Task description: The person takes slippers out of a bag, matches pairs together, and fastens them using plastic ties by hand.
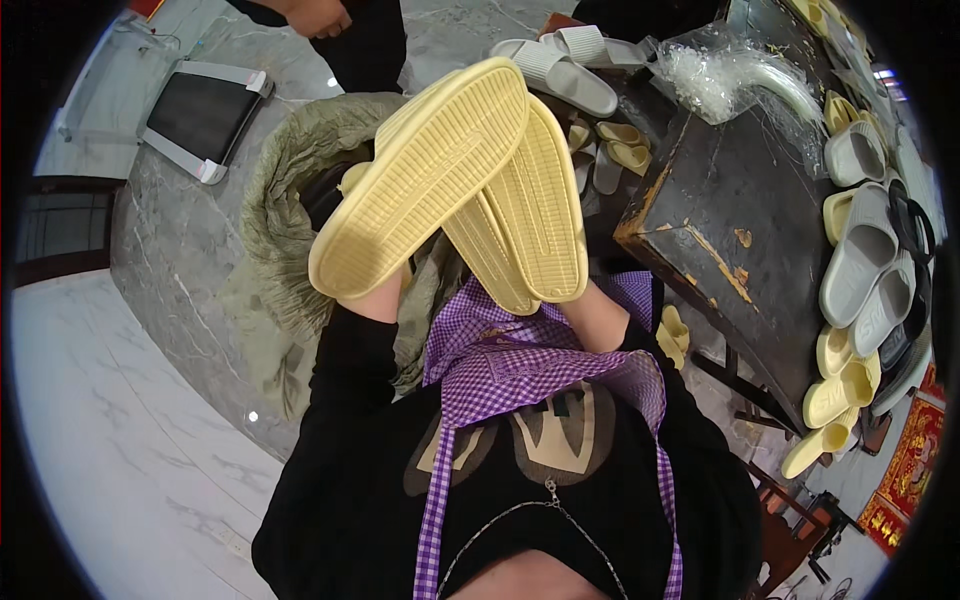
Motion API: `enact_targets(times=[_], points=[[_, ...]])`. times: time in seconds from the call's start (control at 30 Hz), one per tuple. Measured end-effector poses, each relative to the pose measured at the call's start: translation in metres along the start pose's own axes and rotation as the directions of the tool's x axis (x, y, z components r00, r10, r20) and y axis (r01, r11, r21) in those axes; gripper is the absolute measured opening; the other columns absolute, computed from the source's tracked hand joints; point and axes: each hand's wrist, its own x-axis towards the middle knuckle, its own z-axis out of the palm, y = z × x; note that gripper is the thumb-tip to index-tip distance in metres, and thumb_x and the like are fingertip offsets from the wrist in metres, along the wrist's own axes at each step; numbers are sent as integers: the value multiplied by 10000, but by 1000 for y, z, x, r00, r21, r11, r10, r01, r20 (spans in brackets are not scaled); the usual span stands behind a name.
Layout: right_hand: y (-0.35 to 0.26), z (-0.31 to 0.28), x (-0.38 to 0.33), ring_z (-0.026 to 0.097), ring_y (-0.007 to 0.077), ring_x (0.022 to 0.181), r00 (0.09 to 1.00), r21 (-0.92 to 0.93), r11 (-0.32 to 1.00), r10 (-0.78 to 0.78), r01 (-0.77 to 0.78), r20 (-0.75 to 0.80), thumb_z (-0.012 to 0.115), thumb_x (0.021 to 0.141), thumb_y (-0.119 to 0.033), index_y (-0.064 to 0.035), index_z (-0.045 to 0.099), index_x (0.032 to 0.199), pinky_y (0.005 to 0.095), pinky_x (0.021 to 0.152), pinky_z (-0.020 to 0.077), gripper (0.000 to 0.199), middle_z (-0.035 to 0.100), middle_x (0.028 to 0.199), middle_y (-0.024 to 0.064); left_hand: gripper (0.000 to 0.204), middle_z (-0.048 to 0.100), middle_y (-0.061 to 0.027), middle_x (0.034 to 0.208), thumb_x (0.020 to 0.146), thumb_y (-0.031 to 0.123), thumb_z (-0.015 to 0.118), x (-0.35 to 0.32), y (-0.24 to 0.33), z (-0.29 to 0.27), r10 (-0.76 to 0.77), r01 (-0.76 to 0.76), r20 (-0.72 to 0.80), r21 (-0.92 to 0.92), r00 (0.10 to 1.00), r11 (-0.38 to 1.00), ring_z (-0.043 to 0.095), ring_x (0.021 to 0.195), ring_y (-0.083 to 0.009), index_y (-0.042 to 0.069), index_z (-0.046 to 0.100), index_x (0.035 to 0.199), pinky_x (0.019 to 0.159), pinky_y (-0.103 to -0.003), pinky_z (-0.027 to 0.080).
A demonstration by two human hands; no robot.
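Observation:
Several pale yellow slide slippers are raised in front of me, their ribbed soles facing me. The large left slipper (420,185) slants across the others, and my left hand (375,300) is behind it with only the wrist area showing. A right slipper (548,215) and a middle slipper (485,250) overlap side by side. Behind these two is my right hand (593,318), also seen only near the wrist. The slippers hide the fingers of both hands, which hold them up. Beneath them an open woven sack (290,180) stands on the floor, something yellow partly visible at its mouth.
A worn dark table (730,220) stands at my right, with grey slippers (860,255) and yellow slippers (840,385) along its far right side. Clear plastic bags (725,75) lie on its back corner. Another person's hand (320,15) shows at the top. A black-topped grey-framed object (208,118) is far left.

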Motion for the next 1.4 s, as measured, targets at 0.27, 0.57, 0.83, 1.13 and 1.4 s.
enact_targets(times=[0.27, 0.57, 0.83, 1.13, 1.4], points=[[-15, -3, 8, 634, 218, 887, 998, -353, 935, -50, 30, -48, 476, 907, -272, -52, 469, 1249, 285, 752, 558, 407, 554, 1144, 186, 525, 485, -151, 1218, 855, 337, 540, 2, 48, 74, -175, 164, -187, -70, 967, 984, 514, 1060, -254, 26, 410, 1258, 880, -380, 431], [-13, 20, 30, 653, 200, 760, 990, -408, 911, -3, 62, 142, 513, 895, -244, -25, 561, 1137, 278, 666, 555, 329, 621, 1014, 163, 503, 473, -139, 1219, 840, 299, 557, 15, 115, 75, -244, 237, -288, -60, 926, 970, 498, 1082, -259, 35, 419, 1244, 903, -388, 415], [-51, 5, 83, 604, 229, 599, 688, -883, -427, -582, 196, 434, 627, 800, -163, 63, 607, 809, 311, 508, 436, 227, 650, 763, 171, 231, 592, -118, 983, 813, 103, 609, 13, 134, 44, -234, 249, -188, 63, 954, 966, 598, 877, -161, -9, 609, 1016, 726, -274, 516], [-60, -20, 102, 546, 269, 497, 639, -764, -645, -589, -3, 494, 670, 746, -228, 69, 577, 706, 365, 514, 422, 313, 545, 595, 225, 207, 524, -101, 1068, 711, 5, 660, -48, 92, 47, 160, -174, 131, 941, 978, 291, 501, 984, -246, 42, 647, 914, 829, -320, 434], [-30, -28, 77, 566, 262, 523, 734, -770, -638, -539, -34, 414, 647, 763, -219, 78, 584, 724, 362, 519, 425, 306, 565, 622, 224, 253, 512, -100, 1066, 601, 67, 642, -43, 83, 55, 79, -475, 497, 857, 864, -202, 487, 961, -309, 38, 625, 852, 840, -403, 427]])
